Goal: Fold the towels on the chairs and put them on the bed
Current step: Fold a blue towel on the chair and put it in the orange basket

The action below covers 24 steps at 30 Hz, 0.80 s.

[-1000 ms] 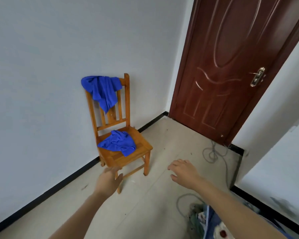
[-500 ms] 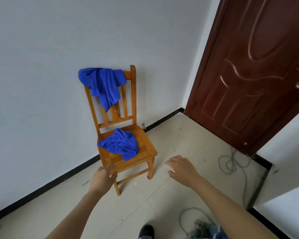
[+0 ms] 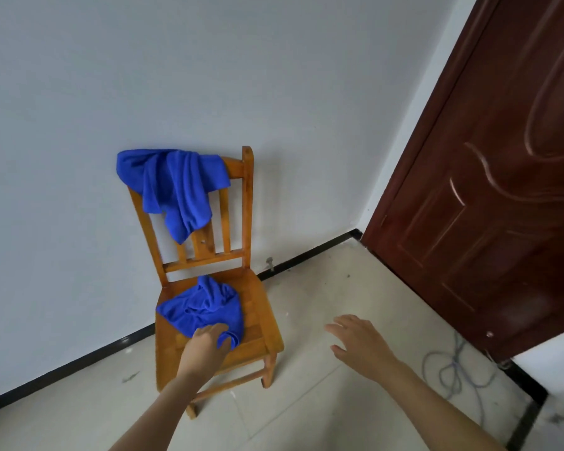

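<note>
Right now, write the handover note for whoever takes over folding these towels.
Left hand: on the near edge of the crumpled blue towel on the wooden chair seat; whether the fingers have closed on it cannot be told.
Right hand: open, empty, over the floor right of the chair.
Second blue towel: draped over the chair's backrest, untouched.
Done: nothing folded.
Left: lift and fold both towels, carry them to the bed, which is out of view.

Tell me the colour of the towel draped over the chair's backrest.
Bright blue, plain with no pattern. The towel shows clearly in the head view.
</note>
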Motion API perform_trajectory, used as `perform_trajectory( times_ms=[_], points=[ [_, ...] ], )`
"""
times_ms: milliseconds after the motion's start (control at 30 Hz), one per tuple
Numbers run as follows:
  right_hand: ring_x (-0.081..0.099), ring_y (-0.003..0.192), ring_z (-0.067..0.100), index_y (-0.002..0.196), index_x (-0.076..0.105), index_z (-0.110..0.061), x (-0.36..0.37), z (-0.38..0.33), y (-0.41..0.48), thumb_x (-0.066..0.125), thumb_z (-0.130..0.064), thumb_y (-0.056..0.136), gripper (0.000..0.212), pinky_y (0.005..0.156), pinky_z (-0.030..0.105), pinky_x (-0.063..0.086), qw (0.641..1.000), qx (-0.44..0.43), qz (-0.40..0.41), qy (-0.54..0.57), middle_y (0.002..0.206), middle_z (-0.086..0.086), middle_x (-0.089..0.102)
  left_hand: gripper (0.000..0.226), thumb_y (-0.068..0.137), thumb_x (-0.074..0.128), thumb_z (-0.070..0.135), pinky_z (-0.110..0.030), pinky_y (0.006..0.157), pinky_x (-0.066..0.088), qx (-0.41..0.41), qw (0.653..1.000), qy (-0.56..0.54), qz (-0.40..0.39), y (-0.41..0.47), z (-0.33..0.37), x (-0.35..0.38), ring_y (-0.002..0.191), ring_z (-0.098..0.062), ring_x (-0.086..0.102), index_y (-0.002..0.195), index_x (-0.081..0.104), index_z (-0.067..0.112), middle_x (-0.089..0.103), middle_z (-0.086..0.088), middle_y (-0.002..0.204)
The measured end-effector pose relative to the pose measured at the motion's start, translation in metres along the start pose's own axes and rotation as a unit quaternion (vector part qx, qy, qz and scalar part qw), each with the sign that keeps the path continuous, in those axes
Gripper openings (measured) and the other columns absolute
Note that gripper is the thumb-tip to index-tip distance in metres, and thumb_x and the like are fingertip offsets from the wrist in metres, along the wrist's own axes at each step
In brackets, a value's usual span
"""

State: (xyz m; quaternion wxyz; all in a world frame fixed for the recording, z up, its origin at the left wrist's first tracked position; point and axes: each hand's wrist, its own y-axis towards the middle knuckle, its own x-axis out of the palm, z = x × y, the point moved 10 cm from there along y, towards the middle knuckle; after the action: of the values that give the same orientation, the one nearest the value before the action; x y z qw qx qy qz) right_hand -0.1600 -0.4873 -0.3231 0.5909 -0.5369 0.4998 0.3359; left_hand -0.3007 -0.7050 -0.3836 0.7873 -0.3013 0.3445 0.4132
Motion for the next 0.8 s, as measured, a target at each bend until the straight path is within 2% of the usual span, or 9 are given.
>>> perform_trajectory(
  times_ms=[100, 267, 400, 567, 633, 800],
  points=[
    [0.024, 0.139, 0.014, 0.142, 0.035, -0.018, -0.007, 0.046, 0.030, 0.039, -0.028, 0.097, 0.046, 0.111, 0.029, 0.021, 1.000, -0.009, 0.001, -0.010, 0.149, -0.001, 0.032, 0.031, 0.094, 0.049, 0.023, -0.025, 0.084, 0.043, -0.011, 1.000, 0.000, 0.006, 0.030, 0.023, 0.016, 0.109, -0.017, 0.053, 0.122, 0.056, 0.015, 0.061, -0.002, 0.118],
    [0.033, 0.132, 0.020, 0.141, 0.036, -0.017, -0.042, 0.125, 0.097, 0.040, -0.024, 0.096, 0.046, 0.104, 0.031, 0.029, 0.998, -0.059, 0.011, -0.029, 0.143, 0.004, 0.040, 0.034, 0.093, 0.051, 0.023, -0.033, 0.092, 0.044, -0.052, 0.994, -0.042, 0.085, 0.088, 0.074, 0.024, 0.116, -0.023, 0.051, 0.126, 0.054, 0.011, 0.059, -0.007, 0.124],
    [0.035, 0.131, 0.022, 0.140, 0.038, -0.017, -0.061, 0.161, 0.131, 0.042, -0.027, 0.096, 0.045, 0.105, 0.034, 0.029, 0.993, -0.108, 0.003, -0.052, 0.142, 0.004, 0.041, 0.028, 0.093, 0.052, 0.020, -0.029, 0.086, 0.040, -0.090, 0.984, -0.076, 0.131, 0.103, 0.113, 0.038, 0.113, -0.023, 0.050, 0.117, 0.059, 0.008, 0.062, -0.008, 0.118],
    [0.037, 0.129, 0.021, 0.138, 0.042, -0.018, -0.060, 0.172, 0.174, 0.045, -0.028, 0.094, 0.045, 0.105, 0.032, 0.031, 0.981, -0.184, -0.017, -0.065, 0.140, 0.004, 0.043, 0.030, 0.093, 0.051, 0.021, -0.026, 0.085, 0.040, -0.164, 0.971, -0.082, 0.155, 0.100, 0.128, 0.060, 0.114, -0.021, 0.052, 0.120, 0.058, 0.009, 0.062, -0.005, 0.120],
    [0.038, 0.129, 0.020, 0.138, 0.042, -0.019, -0.052, 0.162, 0.187, 0.045, -0.029, 0.094, 0.045, 0.104, 0.031, 0.031, 0.975, -0.213, -0.029, -0.065, 0.139, 0.003, 0.044, 0.030, 0.093, 0.051, 0.021, -0.024, 0.085, 0.039, -0.198, 0.964, -0.087, 0.154, 0.096, 0.118, 0.068, 0.115, -0.019, 0.051, 0.121, 0.057, 0.010, 0.061, -0.005, 0.120],
    [0.037, 0.129, 0.020, 0.136, 0.043, -0.017, -0.042, 0.120, 0.230, 0.045, -0.027, 0.094, 0.044, 0.104, 0.030, 0.032, 0.951, -0.296, -0.058, -0.073, 0.138, 0.005, 0.044, 0.034, 0.092, 0.052, 0.025, -0.029, 0.092, 0.043, -0.288, 0.936, -0.105, 0.172, 0.093, 0.073, 0.068, 0.117, -0.018, 0.050, 0.125, 0.055, 0.015, 0.060, -0.001, 0.123]
  ],
)
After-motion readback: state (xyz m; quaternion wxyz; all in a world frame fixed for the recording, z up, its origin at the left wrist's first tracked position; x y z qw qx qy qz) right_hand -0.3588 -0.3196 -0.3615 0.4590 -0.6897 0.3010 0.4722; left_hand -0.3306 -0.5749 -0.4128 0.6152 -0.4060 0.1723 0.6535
